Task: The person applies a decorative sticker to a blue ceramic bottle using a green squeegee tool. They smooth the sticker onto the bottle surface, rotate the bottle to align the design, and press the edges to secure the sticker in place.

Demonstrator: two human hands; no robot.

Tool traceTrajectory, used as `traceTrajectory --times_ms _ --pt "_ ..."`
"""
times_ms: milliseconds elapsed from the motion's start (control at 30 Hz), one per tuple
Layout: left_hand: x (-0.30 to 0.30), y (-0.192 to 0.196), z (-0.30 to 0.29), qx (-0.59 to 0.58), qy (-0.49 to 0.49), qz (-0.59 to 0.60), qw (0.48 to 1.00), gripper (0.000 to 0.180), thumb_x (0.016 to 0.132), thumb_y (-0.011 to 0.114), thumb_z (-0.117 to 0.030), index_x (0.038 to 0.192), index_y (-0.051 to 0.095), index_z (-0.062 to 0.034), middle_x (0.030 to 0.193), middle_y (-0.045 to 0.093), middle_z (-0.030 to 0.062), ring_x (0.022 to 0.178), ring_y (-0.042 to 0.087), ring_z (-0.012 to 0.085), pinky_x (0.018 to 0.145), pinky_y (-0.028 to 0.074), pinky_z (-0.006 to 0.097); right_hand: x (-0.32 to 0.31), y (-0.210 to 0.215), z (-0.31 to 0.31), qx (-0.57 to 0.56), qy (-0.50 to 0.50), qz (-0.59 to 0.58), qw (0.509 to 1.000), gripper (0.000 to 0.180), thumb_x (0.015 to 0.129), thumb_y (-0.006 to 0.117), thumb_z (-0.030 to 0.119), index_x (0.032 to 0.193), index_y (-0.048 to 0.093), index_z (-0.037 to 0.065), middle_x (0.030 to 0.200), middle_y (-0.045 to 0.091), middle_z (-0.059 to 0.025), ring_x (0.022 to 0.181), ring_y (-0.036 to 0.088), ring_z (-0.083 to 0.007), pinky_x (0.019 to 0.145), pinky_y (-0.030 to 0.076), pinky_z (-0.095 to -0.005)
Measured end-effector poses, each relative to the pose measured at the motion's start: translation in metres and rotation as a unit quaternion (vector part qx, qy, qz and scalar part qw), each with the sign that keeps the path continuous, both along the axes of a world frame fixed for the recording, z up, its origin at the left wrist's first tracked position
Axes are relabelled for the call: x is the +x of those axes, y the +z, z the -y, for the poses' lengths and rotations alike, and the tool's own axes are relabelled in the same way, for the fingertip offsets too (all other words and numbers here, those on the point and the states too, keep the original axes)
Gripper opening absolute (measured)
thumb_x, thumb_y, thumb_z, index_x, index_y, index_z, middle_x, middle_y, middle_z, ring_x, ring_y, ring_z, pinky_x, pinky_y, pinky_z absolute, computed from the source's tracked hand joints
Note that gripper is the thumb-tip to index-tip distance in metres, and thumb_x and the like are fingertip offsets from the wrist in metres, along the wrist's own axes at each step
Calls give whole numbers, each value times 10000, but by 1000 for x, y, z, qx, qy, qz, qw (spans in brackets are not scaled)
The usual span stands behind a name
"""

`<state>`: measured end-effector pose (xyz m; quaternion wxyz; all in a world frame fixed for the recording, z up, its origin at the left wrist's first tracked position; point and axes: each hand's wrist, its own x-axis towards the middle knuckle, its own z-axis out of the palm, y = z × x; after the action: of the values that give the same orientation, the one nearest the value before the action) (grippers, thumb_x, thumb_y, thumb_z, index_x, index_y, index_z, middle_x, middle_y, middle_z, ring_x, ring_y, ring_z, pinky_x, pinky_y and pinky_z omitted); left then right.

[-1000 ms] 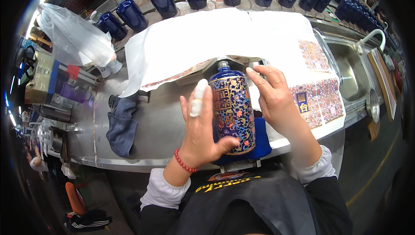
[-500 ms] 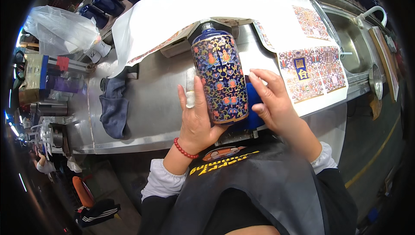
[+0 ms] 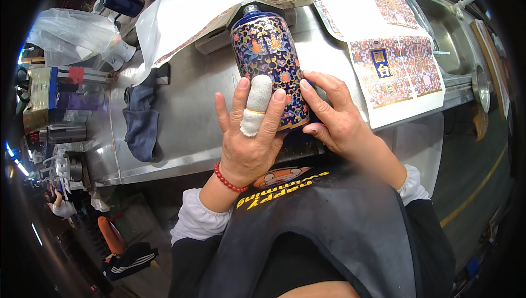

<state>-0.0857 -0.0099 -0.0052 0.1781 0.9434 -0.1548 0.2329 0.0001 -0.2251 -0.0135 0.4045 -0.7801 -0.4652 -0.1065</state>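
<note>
The dark blue ceramic bottle with a dense multicoloured floral pattern [image 3: 269, 67] stands tilted at the near edge of the steel worktop [image 3: 181, 106], clasped between both hands. The left hand [image 3: 249, 139], its middle finger wrapped in white tape, lies flat with fingers spread against the bottle's near face, while the right hand [image 3: 334, 117] curls round its lower right side. Glazed and rigid, it looks heavy, slippery and breakable, so it is probably best gripped around the straight body, not the narrow neck; patterned decal sheets [image 3: 397, 70] lie to the right.

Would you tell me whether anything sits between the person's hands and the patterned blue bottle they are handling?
Nothing visible does. The left hand lies directly on the patterned blue bottle, its white-wrapped finger pressed against the side, and the right hand touches the bottle's lower right side.
</note>
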Motion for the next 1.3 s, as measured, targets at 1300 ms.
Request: traceTrajectory --times_ms 1300 --pt "-4 -3 -30 -110 -76 -1 991 929 987 371 -730 1480 490 47 1534 458 284 1464 397 435 1242 97 579 2 0 4 -26 28 -28 999 714 958 672 363 1489 429 -49 1488 418 -281 1330 459 -463 1113 377 -549"
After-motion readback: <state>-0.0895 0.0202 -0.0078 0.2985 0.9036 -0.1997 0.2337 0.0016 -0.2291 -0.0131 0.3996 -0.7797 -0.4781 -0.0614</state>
